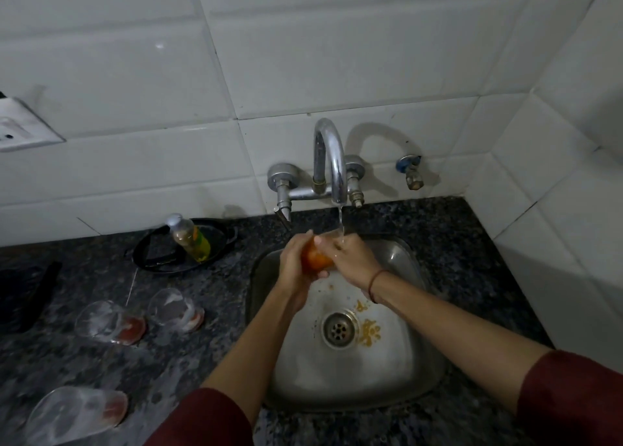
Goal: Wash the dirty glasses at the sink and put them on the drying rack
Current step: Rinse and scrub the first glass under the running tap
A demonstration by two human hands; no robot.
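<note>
Over the steel sink (401, 260), both my hands hold one glass (317, 258) with an orange-red base, tilted under the water running from the tap (332, 162). My left hand (295, 260) wraps its base side; my right hand (352, 258) covers the rim side, so most of the glass is hidden. Three soapy glasses with red bases stand on the dark granite counter to the left: one (111, 322), one (175, 309) and one at the near edge (77, 412).
A dish-soap bottle (190, 238) lies in a black pan (183, 248) behind the glasses. A dark object (25, 294) sits at the far left. Yellow food bits lie by the drain (338, 329). White tiled walls close the back and right. No drying rack shows.
</note>
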